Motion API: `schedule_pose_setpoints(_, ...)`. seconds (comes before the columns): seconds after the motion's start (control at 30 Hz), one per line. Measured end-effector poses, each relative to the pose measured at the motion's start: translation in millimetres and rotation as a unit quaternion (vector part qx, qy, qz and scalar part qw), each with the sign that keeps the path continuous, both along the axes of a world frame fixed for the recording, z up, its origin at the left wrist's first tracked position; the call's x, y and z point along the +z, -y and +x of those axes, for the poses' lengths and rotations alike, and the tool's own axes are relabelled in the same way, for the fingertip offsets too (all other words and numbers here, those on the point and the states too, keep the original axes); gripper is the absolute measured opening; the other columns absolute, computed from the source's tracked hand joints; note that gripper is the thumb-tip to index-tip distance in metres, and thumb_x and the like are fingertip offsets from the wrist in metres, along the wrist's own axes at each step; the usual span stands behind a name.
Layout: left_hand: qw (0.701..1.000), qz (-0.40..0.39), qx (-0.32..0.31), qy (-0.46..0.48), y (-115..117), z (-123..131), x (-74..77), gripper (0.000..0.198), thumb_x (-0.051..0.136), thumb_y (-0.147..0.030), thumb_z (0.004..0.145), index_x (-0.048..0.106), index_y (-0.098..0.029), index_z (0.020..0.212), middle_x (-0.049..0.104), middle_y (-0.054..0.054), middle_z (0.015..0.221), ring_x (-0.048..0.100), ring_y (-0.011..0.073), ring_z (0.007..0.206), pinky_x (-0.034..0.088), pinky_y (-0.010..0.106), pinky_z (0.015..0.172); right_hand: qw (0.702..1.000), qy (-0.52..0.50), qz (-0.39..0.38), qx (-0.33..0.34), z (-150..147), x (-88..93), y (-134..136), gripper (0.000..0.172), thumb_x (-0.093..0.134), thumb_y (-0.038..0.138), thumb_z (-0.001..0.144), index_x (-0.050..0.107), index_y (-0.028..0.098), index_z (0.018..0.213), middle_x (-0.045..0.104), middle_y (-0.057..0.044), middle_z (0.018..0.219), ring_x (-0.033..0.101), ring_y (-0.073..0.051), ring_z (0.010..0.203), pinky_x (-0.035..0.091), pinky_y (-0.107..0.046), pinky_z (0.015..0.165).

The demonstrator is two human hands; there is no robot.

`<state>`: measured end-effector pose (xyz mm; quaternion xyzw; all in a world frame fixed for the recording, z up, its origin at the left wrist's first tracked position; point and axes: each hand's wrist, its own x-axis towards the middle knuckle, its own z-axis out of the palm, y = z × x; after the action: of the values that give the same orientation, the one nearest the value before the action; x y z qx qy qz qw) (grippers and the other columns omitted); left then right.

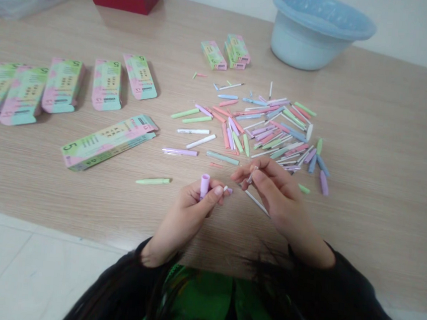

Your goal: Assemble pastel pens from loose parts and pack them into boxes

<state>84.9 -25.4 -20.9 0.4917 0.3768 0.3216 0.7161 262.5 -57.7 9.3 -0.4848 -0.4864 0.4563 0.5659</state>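
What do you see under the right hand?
A thin white rod shows beneath the right hand, and a green piece pokes out past its outer edge. Whatever the hand itself covers cannot be seen.

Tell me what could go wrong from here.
The small whitish piece pinched in the right hand might slip and get lost among the jumbled pastel plastic pen parts. The left hand might drop the hollow purple plastic tube it grips. The right hand could knock the thin white rod near it.
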Motion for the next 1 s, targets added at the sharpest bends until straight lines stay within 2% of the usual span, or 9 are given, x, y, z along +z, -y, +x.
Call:
schedule_pose_setpoints(0.13, 1.000, 0.016, -0.014, -0.012, 0.1, 0.6, 2.8, 0.025, 0.062, -0.038, 0.096, 0.062, -0.018, 0.081, 0.045, -0.006, 0.065, 0.031, 0.0094, 0.056, 0.026, 0.026, 0.055, 1.000, 0.022, -0.009, -0.017, -2.7, -2.3, -0.2, 0.008, 0.066, 0.019, 0.089, 0.063, 0.021, 0.081, 0.056, 0.004, 0.069, 0.050, -0.010, 0.063, 0.043, -0.025, 0.061)
schedule_pose_setpoints(0.2, 0.999, 0.026, -0.023, -0.015, -0.4, 0.4, 2.9, 0.025, 0.061, -0.036, 0.096, 0.061, -0.018, 0.080, 0.047, -0.005, 0.067, 0.033, 0.0096, 0.057, 0.028, 0.026, 0.057, 1.000, 0.002, -0.009, -0.022, -3.6, -4.0, 0.2, 0.007, 0.068, 0.019, 0.086, 0.064, 0.021, 0.081, 0.058, 0.004, 0.069, 0.051, -0.010, 0.061, 0.044, -0.025, 0.059)
schedule_pose_setpoints(0.47, 0.998, 0.046, -0.029, -0.037, -2.4, 0.1, 2.1, 0.027, 0.058, -0.035, 0.097, 0.059, -0.018, 0.076, 0.047, -0.005, 0.066, 0.035, 0.0108, 0.059, 0.033, 0.027, 0.063, 1.000, -0.023, -0.005, 0.004, -5.1, -7.3, 0.9, 0.007, 0.066, 0.016, 0.088, 0.066, 0.022, 0.083, 0.069, 0.000, 0.083, 0.066, -0.013, 0.072, 0.055, -0.029, 0.069)
schedule_pose_setpoints(0.6, 0.998, 0.047, -0.030, -0.034, -1.8, 0.3, 4.3, 0.027, 0.059, -0.035, 0.096, 0.059, -0.018, 0.075, 0.045, -0.005, 0.065, 0.037, 0.0113, 0.060, 0.034, 0.027, 0.064, 1.000, -0.004, 0.005, -0.003, -7.3, -6.5, 1.6, 0.010, 0.067, 0.015, 0.083, 0.064, 0.023, 0.078, 0.066, 0.000, 0.083, 0.062, -0.014, 0.075, 0.052, -0.029, 0.070)
schedule_pose_setpoints(0.77, 0.998, 0.034, -0.027, -0.039, -1.9, -0.4, 5.0, 0.025, 0.063, -0.038, 0.093, 0.062, -0.018, 0.077, 0.047, -0.005, 0.066, 0.040, 0.0120, 0.062, 0.035, 0.027, 0.064, 0.999, 0.005, -0.044, -0.013, -9.5, -4.9, 3.3, 0.008, 0.067, 0.017, 0.081, 0.061, 0.022, 0.077, 0.058, 0.003, 0.068, 0.054, -0.012, 0.063, 0.044, -0.026, 0.060)
schedule_pose_setpoints(1.0, 0.998, 0.041, -0.011, -0.040, -1.4, -0.5, 5.3, 0.024, 0.066, -0.036, 0.092, 0.065, -0.018, 0.076, 0.050, -0.004, 0.065, 0.043, 0.0115, 0.062, 0.038, 0.026, 0.063, 0.998, 0.002, -0.063, -0.002, -6.7, -6.7, 5.5, 0.007, 0.069, 0.017, 0.080, 0.063, 0.021, 0.077, 0.065, 0.002, 0.071, 0.061, -0.013, 0.067, 0.046, -0.027, 0.063)
